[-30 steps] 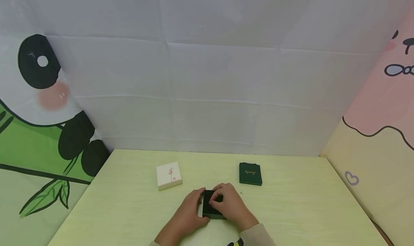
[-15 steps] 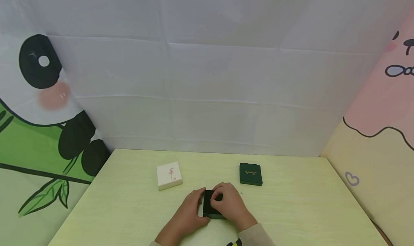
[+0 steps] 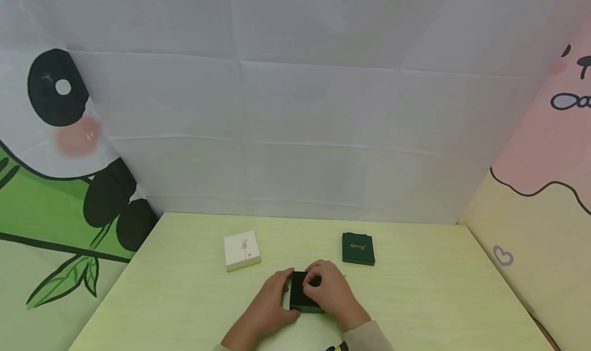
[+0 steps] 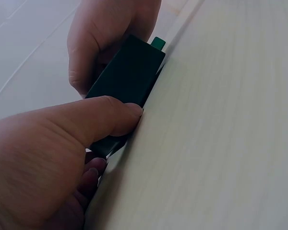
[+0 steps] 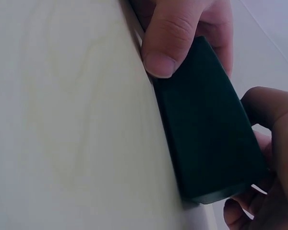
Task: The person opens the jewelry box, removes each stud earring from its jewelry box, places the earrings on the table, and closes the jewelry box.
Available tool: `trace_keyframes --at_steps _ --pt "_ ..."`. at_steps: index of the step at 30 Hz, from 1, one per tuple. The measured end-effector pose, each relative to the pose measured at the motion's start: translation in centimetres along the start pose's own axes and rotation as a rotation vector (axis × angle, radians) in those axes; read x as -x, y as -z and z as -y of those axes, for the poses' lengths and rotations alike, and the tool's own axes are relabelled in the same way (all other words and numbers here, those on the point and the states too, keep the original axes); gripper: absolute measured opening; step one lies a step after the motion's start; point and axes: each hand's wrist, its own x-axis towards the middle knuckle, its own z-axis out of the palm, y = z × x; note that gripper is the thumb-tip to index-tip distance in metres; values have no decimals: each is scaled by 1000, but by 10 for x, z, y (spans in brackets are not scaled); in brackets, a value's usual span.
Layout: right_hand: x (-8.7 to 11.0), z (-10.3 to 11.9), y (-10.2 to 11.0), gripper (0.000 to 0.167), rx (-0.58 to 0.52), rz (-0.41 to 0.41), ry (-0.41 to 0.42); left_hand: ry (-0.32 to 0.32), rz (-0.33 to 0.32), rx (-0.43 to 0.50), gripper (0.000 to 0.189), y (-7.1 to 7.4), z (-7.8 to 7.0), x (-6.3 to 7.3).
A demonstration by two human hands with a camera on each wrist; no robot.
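Observation:
A small dark green jewelry box (image 3: pixel 303 308) with a black inside (image 3: pixel 297 290) stands on the table near its front. My left hand (image 3: pixel 271 304) grips the box from the left, thumb on the near side and fingers on the far side. Over the box, my right hand (image 3: pixel 333 295) has its fingers curled, with thumb and forefinger brought together at the black inside. Whatever may lie between those fingertips is hidden. In the left wrist view a bright green tab (image 4: pixel 158 43) sticks out at the far end of the box (image 4: pixel 132 69).
A white square box (image 3: pixel 241 251) with a pink flower print lies behind the left hand. To the back right lies another dark green box (image 3: pixel 357 249) with gold lettering. A white cloth (image 3: pixel 304 110) hangs behind the pale yellow table (image 3: pixel 161 289).
The right hand's fingertips have shifted slightly to the right over the black inside. The left hand and the boxes look the same.

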Motion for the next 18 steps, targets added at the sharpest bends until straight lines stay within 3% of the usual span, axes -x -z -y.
trace_keyframes --at_steps 18 --pt "9 -1 25 14 -53 -53 -22 12 -17 0 95 0 -4 3"
